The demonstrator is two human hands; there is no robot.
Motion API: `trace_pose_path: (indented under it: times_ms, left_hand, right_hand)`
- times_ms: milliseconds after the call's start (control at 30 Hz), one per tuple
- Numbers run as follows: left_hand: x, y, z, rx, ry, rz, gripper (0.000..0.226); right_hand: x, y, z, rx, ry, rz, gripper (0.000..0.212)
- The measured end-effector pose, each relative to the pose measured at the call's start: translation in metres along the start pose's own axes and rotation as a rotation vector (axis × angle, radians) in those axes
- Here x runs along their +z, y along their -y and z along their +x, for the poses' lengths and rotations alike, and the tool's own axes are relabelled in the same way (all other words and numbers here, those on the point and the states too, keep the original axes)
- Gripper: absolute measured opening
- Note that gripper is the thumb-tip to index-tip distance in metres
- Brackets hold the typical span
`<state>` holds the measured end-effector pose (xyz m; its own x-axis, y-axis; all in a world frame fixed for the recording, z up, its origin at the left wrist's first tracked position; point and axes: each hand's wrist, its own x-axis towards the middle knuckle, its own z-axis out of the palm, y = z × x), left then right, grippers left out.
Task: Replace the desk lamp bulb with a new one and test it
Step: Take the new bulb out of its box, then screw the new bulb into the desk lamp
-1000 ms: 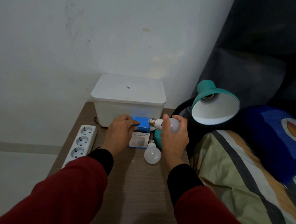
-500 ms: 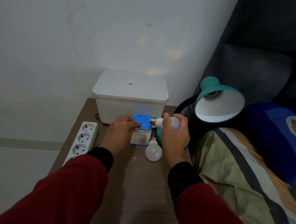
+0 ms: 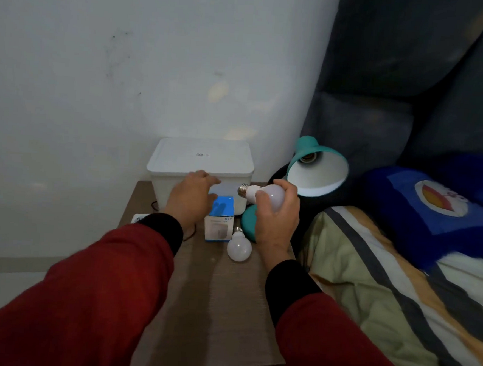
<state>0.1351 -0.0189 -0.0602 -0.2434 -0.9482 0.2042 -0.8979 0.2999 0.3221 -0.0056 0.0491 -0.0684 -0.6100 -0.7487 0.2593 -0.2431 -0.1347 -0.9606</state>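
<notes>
The new bulb (image 3: pixel 265 194) lies sideways in the right hand (image 3: pixel 276 214), whose grip is closed around its globe, screw cap pointing toward the white lidded box (image 3: pixel 200 158). The teal desk lamp (image 3: pixel 317 171), socket bare, stands right of that box. The left hand (image 3: pixel 190 198) hovers before the box with a loose, empty grip, over the blue bulb carton (image 3: pixel 220 218). Another bulb (image 3: pixel 239 247) lies on the bench (image 3: pixel 211 309) beside the carton.

A white bulb (image 3: pixel 265 195) is held level in the right hand (image 3: pixel 276 214), its screw base pointing left. A second white bulb (image 3: pixel 239 247) lies on the surface beside the blue-and-white bulb box (image 3: pixel 220 218). The teal desk lamp (image 3: pixel 315 171) tilts its empty shade open toward the viewer.
</notes>
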Motion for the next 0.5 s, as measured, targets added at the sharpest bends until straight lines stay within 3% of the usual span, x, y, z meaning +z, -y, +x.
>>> trace_pose_path:
  times_ms: [200, 367, 500]
  left_hand:
    - [-0.031, -0.062, 0.013, 0.182, -0.076, -0.103, 0.048]
    - [-0.035, -0.115, 0.023, 0.321, -0.015, -0.166, 0.054]
    - [-0.033, -0.139, 0.033, 0.357, 0.012, -0.186, 0.055]
  right_hand:
    - [-0.040, 0.015, 0.001, -0.053, -0.141, 0.060, 0.071]
    - [-0.068, 0.017, 0.015, 0.018, -0.174, 0.030, 0.056]
    - [-0.074, 0.010, 0.027, 0.062, -0.179, 0.004, 0.057]
